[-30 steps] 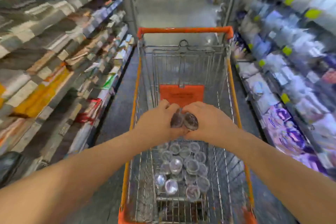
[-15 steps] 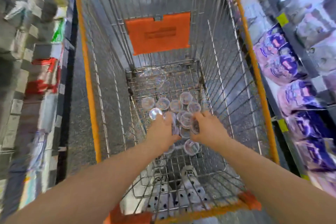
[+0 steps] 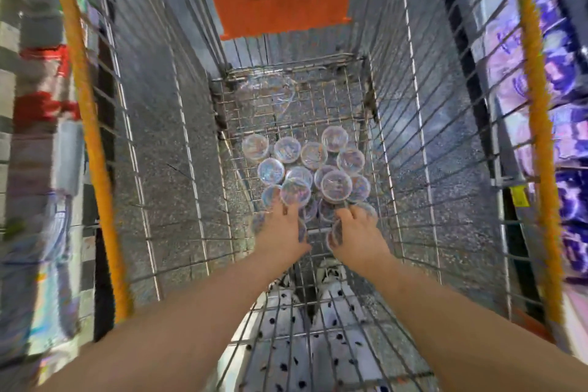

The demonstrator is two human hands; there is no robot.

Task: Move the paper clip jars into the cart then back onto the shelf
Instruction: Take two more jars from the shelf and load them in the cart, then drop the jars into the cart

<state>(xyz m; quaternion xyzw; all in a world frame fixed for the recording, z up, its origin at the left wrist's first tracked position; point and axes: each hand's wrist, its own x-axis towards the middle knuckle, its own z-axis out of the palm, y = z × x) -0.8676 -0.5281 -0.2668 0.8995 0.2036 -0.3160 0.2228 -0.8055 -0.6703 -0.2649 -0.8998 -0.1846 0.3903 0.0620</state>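
Head view: grips one jar [image 3: 301, 232] in left hand [image 3: 280, 229], second jar [image 3: 333, 236] in right hand [image 3: 358, 234], both level at near edge of jar pile [image 3: 335, 183] lying straight ahead.

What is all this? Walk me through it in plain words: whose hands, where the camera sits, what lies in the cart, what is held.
No machine: a person works with bare hands. The pictures come from one camera worn on the head, looking down into a wire shopping cart with orange rims, between shop shelves. On the cart's floor lies a cluster of small clear round paper clip jars, some on top of others. The left hand and right hand reach the cluster's near edge; each seems to grip a jar or two, though blur hides detail. Spotted trousers show through the wire below.
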